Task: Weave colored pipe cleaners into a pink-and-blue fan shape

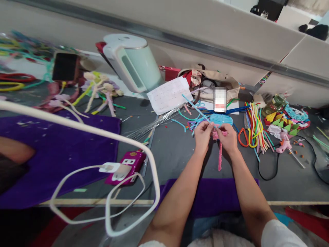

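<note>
My left hand (pixel 203 136) is closed in a pinch on a light-blue pipe cleaner (pixel 193 105), whose free length slants up and to the left. Close beside it, my right hand (pixel 228 139) pinches the same strip near its lower end; the fingers partly hide this spot. Just beyond my fingertips lies a flat light-blue piece (pixel 221 119) with a ridged surface. Below my hands a pink fuzzy stem (pixel 220 158) points toward me, and a pink bit above it is half covered by my right hand.
Bundled coloured pipe cleaners (pixel 257 123), orange-handled scissors (pixel 243 136) and a pink glue gun (pixel 284 143) lie to the right. Behind stand a kettle (pixel 144 65), a paper sheet (pixel 169 95) and a beige bag (pixel 231 84). A white cable (pixel 113 133) loops around a magenta power strip (pixel 138 161) on the left.
</note>
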